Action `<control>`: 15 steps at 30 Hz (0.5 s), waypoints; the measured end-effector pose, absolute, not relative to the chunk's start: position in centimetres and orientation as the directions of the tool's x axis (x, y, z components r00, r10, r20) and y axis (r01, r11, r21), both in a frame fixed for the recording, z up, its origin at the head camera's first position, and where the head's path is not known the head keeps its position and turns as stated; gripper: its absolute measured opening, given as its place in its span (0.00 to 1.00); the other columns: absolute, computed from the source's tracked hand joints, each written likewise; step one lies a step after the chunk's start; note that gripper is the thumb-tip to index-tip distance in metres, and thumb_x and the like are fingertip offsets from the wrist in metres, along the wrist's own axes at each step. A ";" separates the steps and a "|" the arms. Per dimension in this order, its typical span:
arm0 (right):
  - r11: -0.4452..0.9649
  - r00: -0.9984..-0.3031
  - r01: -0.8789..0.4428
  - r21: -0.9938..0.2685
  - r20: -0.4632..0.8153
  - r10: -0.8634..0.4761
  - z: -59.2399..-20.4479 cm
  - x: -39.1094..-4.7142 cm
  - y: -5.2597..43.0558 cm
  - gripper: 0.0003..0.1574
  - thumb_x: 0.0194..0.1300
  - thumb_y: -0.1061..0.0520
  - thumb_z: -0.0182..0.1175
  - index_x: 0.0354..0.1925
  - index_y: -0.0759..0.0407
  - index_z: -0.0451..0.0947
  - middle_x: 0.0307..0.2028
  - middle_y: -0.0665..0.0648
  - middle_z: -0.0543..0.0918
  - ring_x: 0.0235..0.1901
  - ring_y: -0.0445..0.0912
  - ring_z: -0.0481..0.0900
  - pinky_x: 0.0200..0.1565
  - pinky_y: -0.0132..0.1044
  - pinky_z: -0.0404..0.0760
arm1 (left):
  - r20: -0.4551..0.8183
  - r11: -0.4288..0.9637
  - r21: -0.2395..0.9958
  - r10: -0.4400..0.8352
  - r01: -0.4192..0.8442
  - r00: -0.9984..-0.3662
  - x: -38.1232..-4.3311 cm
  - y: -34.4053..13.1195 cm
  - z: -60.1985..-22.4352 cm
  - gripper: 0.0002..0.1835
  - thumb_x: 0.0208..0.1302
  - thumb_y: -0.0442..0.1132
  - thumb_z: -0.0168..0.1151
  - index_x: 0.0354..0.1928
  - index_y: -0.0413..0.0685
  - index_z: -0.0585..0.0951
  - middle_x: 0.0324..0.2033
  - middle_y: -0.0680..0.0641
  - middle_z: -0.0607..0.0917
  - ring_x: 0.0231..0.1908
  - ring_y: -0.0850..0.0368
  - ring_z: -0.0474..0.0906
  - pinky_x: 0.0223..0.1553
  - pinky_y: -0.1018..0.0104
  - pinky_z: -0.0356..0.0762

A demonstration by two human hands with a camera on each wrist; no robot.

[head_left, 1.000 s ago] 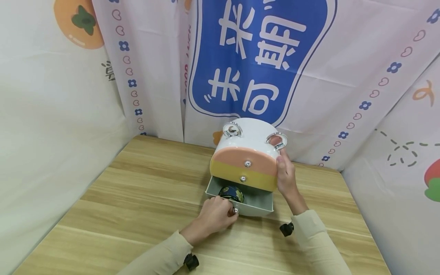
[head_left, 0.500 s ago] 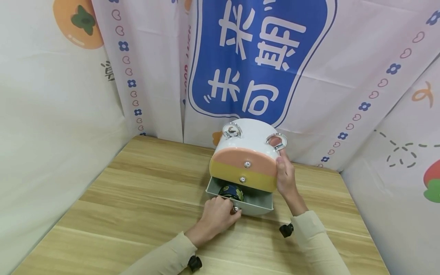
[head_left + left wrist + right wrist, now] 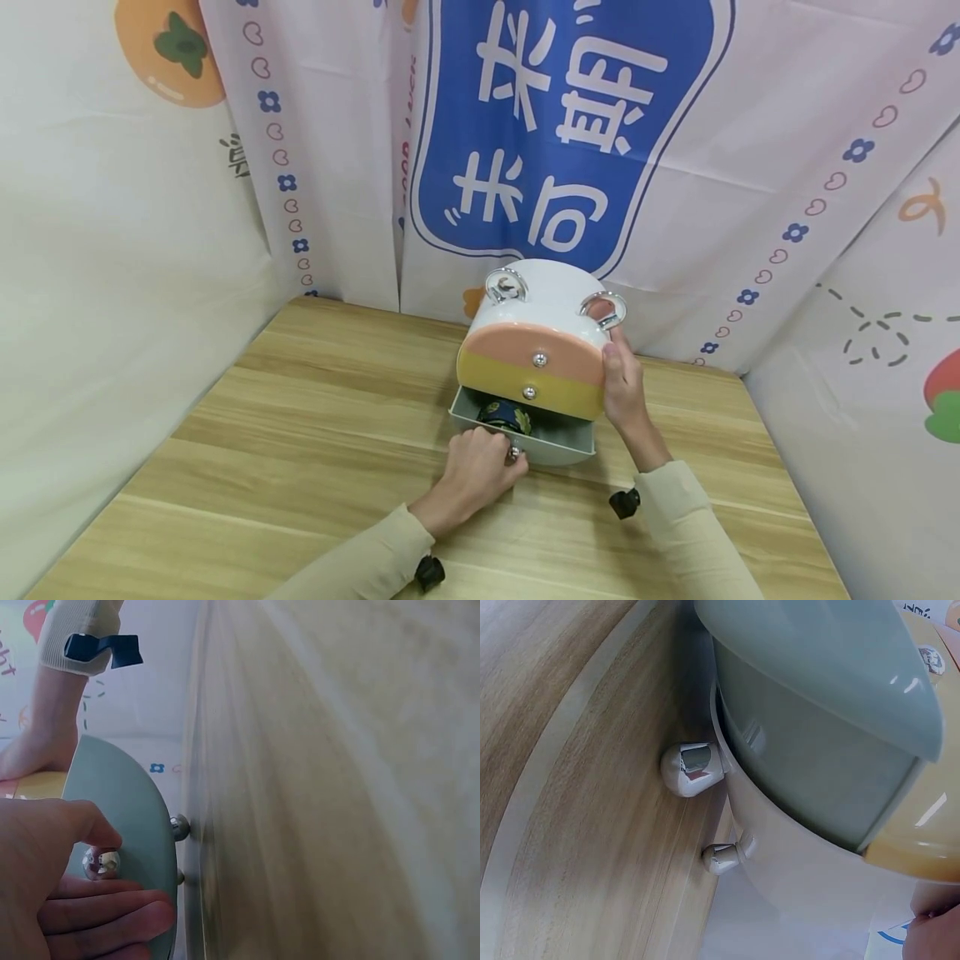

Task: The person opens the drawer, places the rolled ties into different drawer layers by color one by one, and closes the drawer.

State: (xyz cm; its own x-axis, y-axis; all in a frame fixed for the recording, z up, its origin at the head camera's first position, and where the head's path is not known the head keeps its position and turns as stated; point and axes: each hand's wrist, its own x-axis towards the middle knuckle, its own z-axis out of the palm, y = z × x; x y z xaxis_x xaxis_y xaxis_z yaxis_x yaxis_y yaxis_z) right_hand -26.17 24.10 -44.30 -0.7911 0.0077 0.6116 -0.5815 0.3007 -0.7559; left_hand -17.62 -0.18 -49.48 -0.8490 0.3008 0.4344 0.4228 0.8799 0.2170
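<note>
A small rounded chest of drawers (image 3: 551, 287) has a white body, a peach top drawer (image 3: 495, 343), a yellow middle drawer (image 3: 487, 372) and a grey-green bottom drawer (image 3: 558, 452). Two ring-shaped metal ears stand on top. The bottom drawer is pulled out, and a dark blue patterned round object (image 3: 506, 415) lies inside, its front hidden. My left hand (image 3: 480, 467) pinches the bottom drawer's silver knob (image 3: 103, 862) between thumb and fingers. My right hand (image 3: 625, 379) grips the chest's right side, thumb near the front edge, other fingers mostly hidden.
The chest stands on short metal ball feet (image 3: 694, 769) on a wood-grain table (image 3: 300, 467). Close behind it hangs a printed curtain (image 3: 750, 108) with a blue panel. White printed cloth walls (image 3: 135, 225) flank the table.
The bottom drawer has slid slightly inward, and my left hand has moved with it, a little forward and right. My right hand stays where it was on the chest's side.
</note>
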 end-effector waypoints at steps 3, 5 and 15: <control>0.304 -0.787 -0.584 -0.753 0.616 0.014 -44.3 -26.2 24.1 0.34 0.83 0.56 0.41 0.81 0.57 0.60 0.74 0.72 0.71 0.65 0.33 0.72 0.70 0.20 0.65 | 0.434 0.879 0.221 0.298 0.422 -0.850 -17.8 -0.1 -49.5 0.31 0.60 0.56 0.69 0.09 0.60 0.61 0.09 0.56 0.67 0.13 0.58 0.68 0.11 0.64 0.59; 0.306 -0.788 -0.582 -0.754 0.615 0.018 -44.3 -26.2 24.1 0.33 0.83 0.56 0.41 0.81 0.57 0.60 0.74 0.71 0.72 0.65 0.33 0.72 0.70 0.21 0.65 | 0.436 0.880 0.222 0.296 0.421 -0.850 -17.9 -0.1 -49.6 0.30 0.60 0.55 0.69 0.08 0.60 0.62 0.09 0.56 0.67 0.12 0.58 0.67 0.11 0.65 0.59; 0.310 -0.794 -0.572 -0.759 0.608 0.023 -44.3 -26.1 24.2 0.33 0.83 0.55 0.41 0.81 0.54 0.60 0.72 0.69 0.75 0.60 0.36 0.73 0.67 0.21 0.67 | 0.438 0.872 0.245 0.290 0.424 -0.851 -18.9 0.2 -49.8 0.30 0.59 0.53 0.69 0.09 0.61 0.61 0.10 0.58 0.62 0.13 0.62 0.63 0.11 0.67 0.56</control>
